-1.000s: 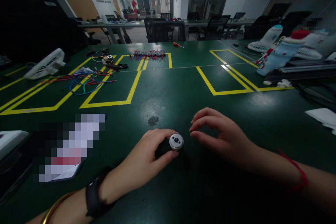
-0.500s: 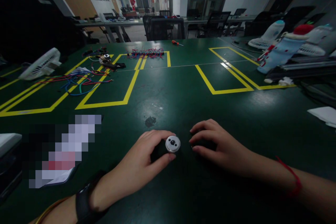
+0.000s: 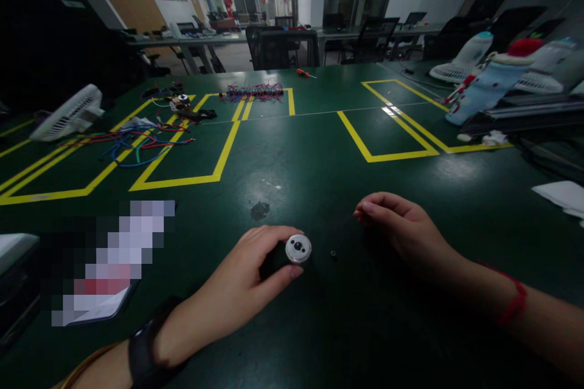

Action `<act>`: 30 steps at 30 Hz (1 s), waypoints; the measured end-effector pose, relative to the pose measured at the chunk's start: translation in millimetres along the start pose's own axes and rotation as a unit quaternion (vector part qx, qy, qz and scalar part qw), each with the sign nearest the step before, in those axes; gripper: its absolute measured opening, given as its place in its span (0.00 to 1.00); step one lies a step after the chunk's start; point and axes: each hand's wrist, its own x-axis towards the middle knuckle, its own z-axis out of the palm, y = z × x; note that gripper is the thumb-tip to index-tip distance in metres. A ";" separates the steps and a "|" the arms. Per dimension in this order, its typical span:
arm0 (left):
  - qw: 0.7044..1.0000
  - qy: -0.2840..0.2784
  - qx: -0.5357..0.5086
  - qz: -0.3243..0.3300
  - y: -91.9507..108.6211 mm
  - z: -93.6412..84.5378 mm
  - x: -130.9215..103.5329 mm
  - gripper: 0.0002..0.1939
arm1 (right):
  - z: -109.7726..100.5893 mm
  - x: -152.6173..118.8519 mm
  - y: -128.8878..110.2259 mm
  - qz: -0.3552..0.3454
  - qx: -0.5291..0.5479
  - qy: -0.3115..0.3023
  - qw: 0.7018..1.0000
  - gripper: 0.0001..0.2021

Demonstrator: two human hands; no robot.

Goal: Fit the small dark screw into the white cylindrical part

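- My left hand (image 3: 260,276) is holding a metal-topped cylinder (image 3: 298,248), its thumb on the near side and a finger on the far side; the grip is about as wide as the round face.
- The cylinder is showing me its disc end, dark holes upward, so its long axis appears to be standing roughly upright. My left hand is hiding much of the body – I cannot confirm the exact tilt.
- A small dark ring (image 3: 333,253) is lying on the green table (image 3: 310,158) between my hands. It is sitting just to the right of the cylinder, apart from it.
- My right hand (image 3: 392,222) is hovering to the right of the ring and farther out, thumb and fingers drawn together narrowly. Nothing is showing between the tips – whether they are pinching something tiny, I cannot tell.
- Of the two, my left hand appears to be nearer the ring; from my right fingertips it is lying to the left and back toward me. The ring is too small for me to judge its axis.
- Outlying items: a pixelated flat item (image 3: 114,261) is lying left of my left hand, and a white sheet (image 3: 559,197) is lying well to the right of my right hand.
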 end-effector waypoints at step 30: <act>1.000 0.008 -0.015 0.012 4.2 1.1 3.0 0.17 | 63.7 -3.7 -44.6 -0.313 -0.433 -0.167 0.828 0.06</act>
